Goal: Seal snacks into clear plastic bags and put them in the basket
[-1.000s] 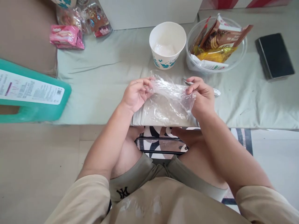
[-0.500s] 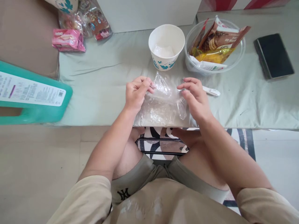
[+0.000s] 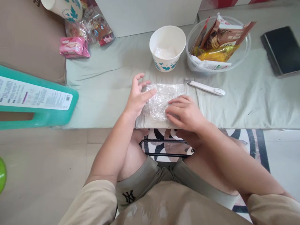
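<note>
A crinkled sheet of clear plastic film (image 3: 159, 98), perhaps a bag, lies flat on the cloth near its front edge. My left hand (image 3: 138, 96) is at the film's left side, fingers spread, the thumb resting on the plastic. Across its lower right part lies my right hand (image 3: 185, 113), palm down with the fingers stretched over the film. Just beyond them stands a white paper cup (image 3: 165, 64) with teal leaves and some clear plastic inside. A white utility knife (image 3: 206, 87) lies right of the film.
A clear bowl (image 3: 247, 47) of snack packets stands behind the knife, with a black box-like object (image 3: 282, 50) farther right. On the left are a teal jug (image 3: 72, 101), a pink packet (image 3: 74, 47) and a tipped paper cup (image 3: 67, 11). A white panel (image 3: 150, 15) stands behind.
The film, lifted and gathered between both hands before, now lies spread flat. My right hand has come down and left onto it, uncovering the knife. My left hand's fingers have opened.
</note>
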